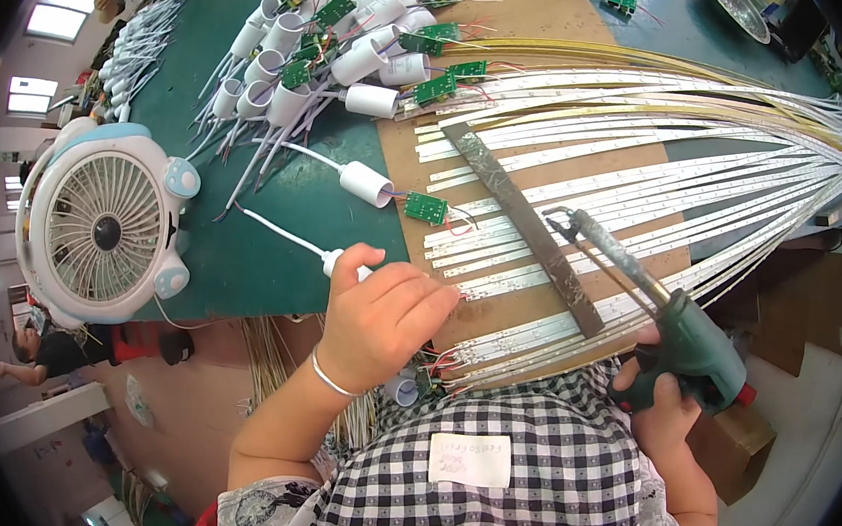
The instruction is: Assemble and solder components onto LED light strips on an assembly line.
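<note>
- The left hand (382, 310) is curled around a white cap (335, 262) with a white cord (283, 233) running out of its back toward the upper left; most of the cap is hidden in the grip.
- The fingertips of that hand come down at the near ends of the light strips (588, 183) — what they pinch there, if anything, I can't make out.
- The right hand (664, 403) is wrapped around the handle of a green soldering gun (702, 353), its metal barrel pointing up and left, the tip over the metal bar (524, 227).
- That flat, dark bar lies slantwise across the white strips, on a brown board (553, 9) on the green counter (313, 239).
- The strips fan out toward the left and gather into a bundle at the far right.
- Just above the left hand lies a second white cylinder (366, 184), with a small green circuit board (426, 208) beside its open end.
- Farther up the counter is a heap of white cylinders (290, 101), with more green boards among them.
- A white and blue fan (106, 230) stands at the left — well apart from both hands.
- A black-and-white checked apron (509, 521) covers the person's front.
</note>
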A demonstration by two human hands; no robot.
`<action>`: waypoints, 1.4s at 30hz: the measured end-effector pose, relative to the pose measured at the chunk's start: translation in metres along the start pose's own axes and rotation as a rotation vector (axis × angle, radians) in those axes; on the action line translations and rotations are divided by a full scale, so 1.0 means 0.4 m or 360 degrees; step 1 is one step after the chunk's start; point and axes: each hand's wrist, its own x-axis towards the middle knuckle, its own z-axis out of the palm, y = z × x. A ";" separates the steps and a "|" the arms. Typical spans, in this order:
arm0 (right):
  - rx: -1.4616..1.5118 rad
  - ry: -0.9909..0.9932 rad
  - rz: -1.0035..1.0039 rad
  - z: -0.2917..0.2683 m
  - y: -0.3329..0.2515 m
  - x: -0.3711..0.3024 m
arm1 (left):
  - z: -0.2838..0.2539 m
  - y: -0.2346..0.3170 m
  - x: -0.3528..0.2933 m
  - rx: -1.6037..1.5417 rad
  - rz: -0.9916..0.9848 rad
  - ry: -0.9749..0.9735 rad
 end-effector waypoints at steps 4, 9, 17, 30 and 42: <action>-0.0147 -0.0185 0.0068 -0.027 0.011 -0.016 | 0.011 0.017 -0.012 0.0006 -0.0084 -0.0001; -0.0262 -0.0395 0.0024 -0.046 0.004 -0.028 | 0.016 0.020 -0.014 -0.0025 -0.0100 0.0004; -0.0714 -0.0692 -0.0112 -0.056 -0.024 -0.010 | 0.018 0.029 -0.020 0.0034 -0.0028 0.0004; -0.1029 -0.0700 -0.0441 -0.026 0.013 0.004 | 0.048 0.024 -0.040 -0.0057 0.0010 0.0088; -0.1198 -0.0854 -0.0490 -0.069 0.062 -0.011 | 0.051 0.021 -0.043 -0.0091 0.0044 0.0087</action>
